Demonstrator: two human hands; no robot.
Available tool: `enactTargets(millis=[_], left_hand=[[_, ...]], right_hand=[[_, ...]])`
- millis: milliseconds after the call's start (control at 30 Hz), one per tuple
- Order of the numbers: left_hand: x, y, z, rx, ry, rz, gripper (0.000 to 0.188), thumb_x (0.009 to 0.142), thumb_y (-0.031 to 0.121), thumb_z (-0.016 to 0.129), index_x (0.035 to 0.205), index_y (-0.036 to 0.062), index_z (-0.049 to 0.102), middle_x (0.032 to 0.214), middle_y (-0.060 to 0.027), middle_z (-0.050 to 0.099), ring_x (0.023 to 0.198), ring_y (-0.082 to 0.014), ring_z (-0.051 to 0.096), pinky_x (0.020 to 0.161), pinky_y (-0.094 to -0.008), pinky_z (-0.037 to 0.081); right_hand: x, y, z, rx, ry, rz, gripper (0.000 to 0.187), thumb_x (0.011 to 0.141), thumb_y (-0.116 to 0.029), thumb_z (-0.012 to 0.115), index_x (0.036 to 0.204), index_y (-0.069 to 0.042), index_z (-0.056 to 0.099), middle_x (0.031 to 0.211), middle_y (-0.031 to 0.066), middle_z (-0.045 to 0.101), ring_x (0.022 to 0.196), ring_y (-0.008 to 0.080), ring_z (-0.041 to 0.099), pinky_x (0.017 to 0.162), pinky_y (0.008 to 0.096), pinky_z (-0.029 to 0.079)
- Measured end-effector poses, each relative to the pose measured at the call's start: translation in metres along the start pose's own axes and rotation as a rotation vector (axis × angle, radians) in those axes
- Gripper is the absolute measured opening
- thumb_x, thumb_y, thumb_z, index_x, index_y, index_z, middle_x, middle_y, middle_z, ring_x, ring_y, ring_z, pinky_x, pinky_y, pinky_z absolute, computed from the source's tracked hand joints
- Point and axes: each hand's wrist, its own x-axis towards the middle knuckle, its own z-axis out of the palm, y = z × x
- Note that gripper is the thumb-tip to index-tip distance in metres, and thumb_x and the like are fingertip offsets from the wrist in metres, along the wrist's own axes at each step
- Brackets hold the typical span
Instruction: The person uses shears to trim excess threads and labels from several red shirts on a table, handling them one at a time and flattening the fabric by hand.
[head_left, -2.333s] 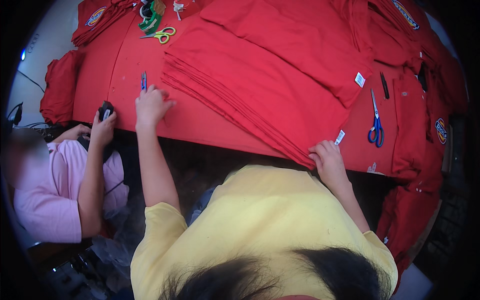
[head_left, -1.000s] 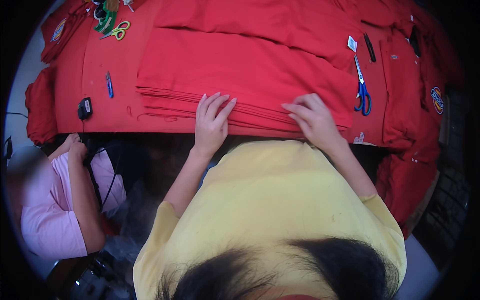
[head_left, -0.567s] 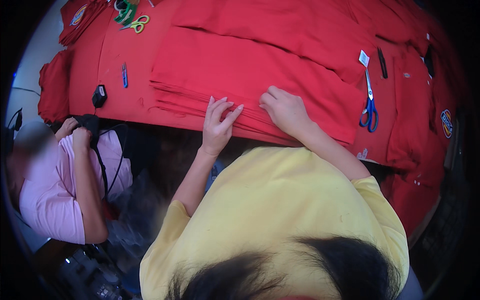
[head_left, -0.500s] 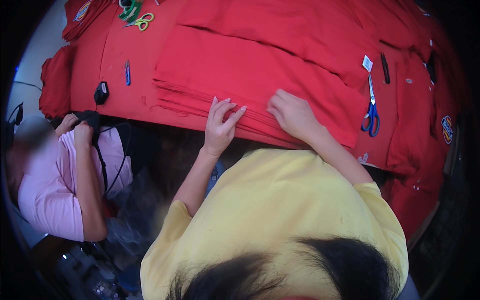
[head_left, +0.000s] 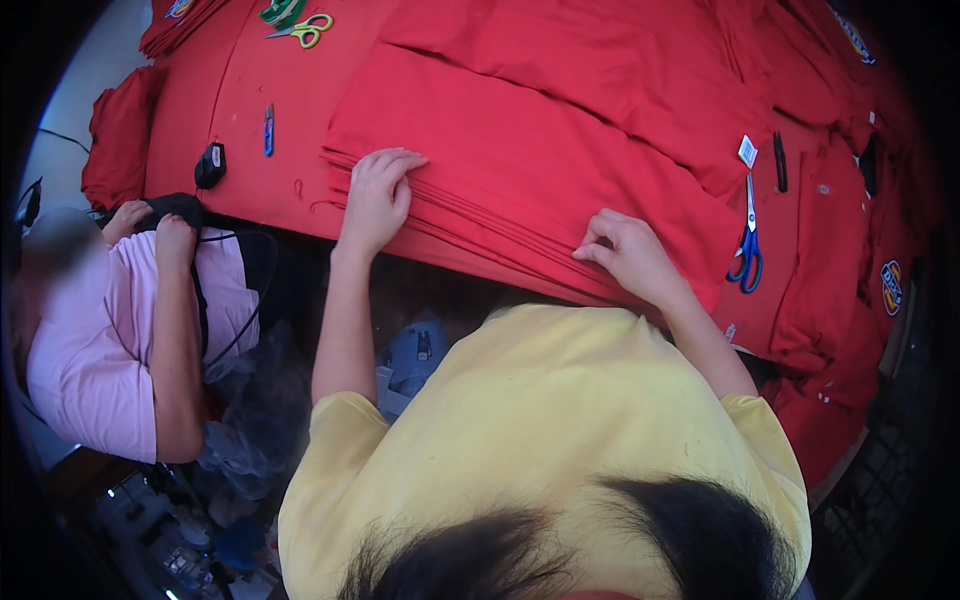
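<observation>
A stack of folded red cloth (head_left: 520, 150) lies along the near edge of the table, its layered edges facing me. On the stack's near left part rests my left hand (head_left: 378, 195), its fingers stretched over the top layer and the thumb lower, by the layered edges. Farther right, my right hand (head_left: 632, 260) is closed, thumb and fingertips pinching the near edge of the red cloth. How many layers it pinches is hidden.
Blue-handled scissors (head_left: 748, 245) with a white tag (head_left: 747, 151) and black snips (head_left: 780, 162) lie to the right. Yellow-green scissors (head_left: 308, 32), blue snips (head_left: 268, 131) and a small black box (head_left: 210, 166) lie left. A co-worker in pink (head_left: 100, 370) sits at left.
My left hand has moved left along the stack's near edge. My right hand has moved right and nearer, and now pinches the cloth edge. The view has shifted slightly.
</observation>
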Motion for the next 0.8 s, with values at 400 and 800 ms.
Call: enactTargets(millis=[400, 800], left_hand=[[0.060, -0.025, -0.005, -0.222, -0.282, -0.337, 0.026, 0.090, 0.025, 0.059, 0.097, -0.0003, 0.063, 0.079, -0.0108, 0.065, 0.079, -0.0152, 0.060, 0.079, -0.0294, 0.045], [0.021, -0.011, 0.000, -0.066, 0.096, -0.035, 0.014, 0.072, 0.005, 0.063, 0.086, 0.0081, 0.063, 0.091, -0.0095, 0.059, 0.097, -0.0287, 0.054, 0.087, -0.0378, 0.039]], right_hand=[[0.052, 0.032, -0.011, -0.358, 0.555, 0.121, 0.018, 0.091, -0.022, 0.054, 0.087, -0.006, 0.048, 0.080, 0.0145, 0.063, 0.076, 0.0371, 0.061, 0.063, 0.0469, 0.046], [-0.012, 0.007, -0.053, 0.111, -0.104, -0.088, 0.013, 0.083, -0.015, 0.064, 0.085, -0.003, 0.062, 0.089, 0.0092, 0.064, 0.086, 0.0234, 0.062, 0.076, 0.0317, 0.047]])
